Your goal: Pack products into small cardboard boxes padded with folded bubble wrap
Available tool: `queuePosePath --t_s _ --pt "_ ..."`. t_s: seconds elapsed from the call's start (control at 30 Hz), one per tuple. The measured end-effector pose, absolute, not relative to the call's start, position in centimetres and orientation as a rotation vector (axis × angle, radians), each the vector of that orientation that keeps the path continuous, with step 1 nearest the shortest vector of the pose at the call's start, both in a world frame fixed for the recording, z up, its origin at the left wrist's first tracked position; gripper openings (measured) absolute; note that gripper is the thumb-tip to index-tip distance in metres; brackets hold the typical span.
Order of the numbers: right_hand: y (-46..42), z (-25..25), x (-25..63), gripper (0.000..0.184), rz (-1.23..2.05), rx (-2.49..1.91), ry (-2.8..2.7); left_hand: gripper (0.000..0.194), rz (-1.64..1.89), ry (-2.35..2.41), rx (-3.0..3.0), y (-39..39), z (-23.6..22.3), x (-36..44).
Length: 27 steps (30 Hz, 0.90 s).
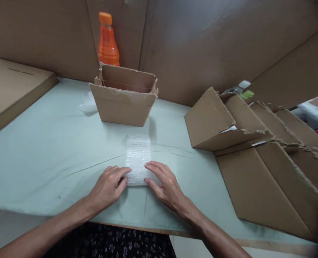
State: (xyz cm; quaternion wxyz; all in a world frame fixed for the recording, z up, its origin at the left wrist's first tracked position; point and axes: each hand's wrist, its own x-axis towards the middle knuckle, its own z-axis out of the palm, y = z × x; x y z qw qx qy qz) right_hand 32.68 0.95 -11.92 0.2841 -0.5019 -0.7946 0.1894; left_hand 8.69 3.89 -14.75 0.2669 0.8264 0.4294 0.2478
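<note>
My left grip (109,184) and right grip (164,181), half curled, touch the bubble wrap's (138,154) sides; I can't tell if they pinch. Maybe I'm straightening it; next needs soft fingers.

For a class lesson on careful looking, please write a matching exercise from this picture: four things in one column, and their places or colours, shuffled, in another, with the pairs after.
Things
1. Bubble wrap
2. Bottle
3. Table cover
4. Patterned clothing

Places and colours
A. Pale green
B. Dark, with small pale flowers
C. Near end between the left hand and the right hand
D. Orange, behind the open cardboard box

Right pairs
1-C
2-D
3-A
4-B
</note>
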Motion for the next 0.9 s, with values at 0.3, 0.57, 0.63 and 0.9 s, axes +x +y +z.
queuePosePath --t_s 0.3,0.57,0.63,0.9 --pt "1.5 -13.5 32.8 0.028 0.241 -1.261 -2.466 0.034 0.773 1.134 2.489 4.4 -14.4 8.9" --pt "1.3 -12.5 33.5 0.029 0.516 -1.31 -2.265 0.035 0.684 1.072 2.285 3.7 -14.1 8.4" --pt "1.1 -12.4 33.6 0.032 0.338 -1.322 -2.251 0.033 0.65 1.154 2.305 4.5 -14.2 8.6" --pt "3.8 -13.2 33.1 0.03 0.343 -1.229 -2.507 0.037 0.73 1.194 2.52 5.6 -13.8 9.1"
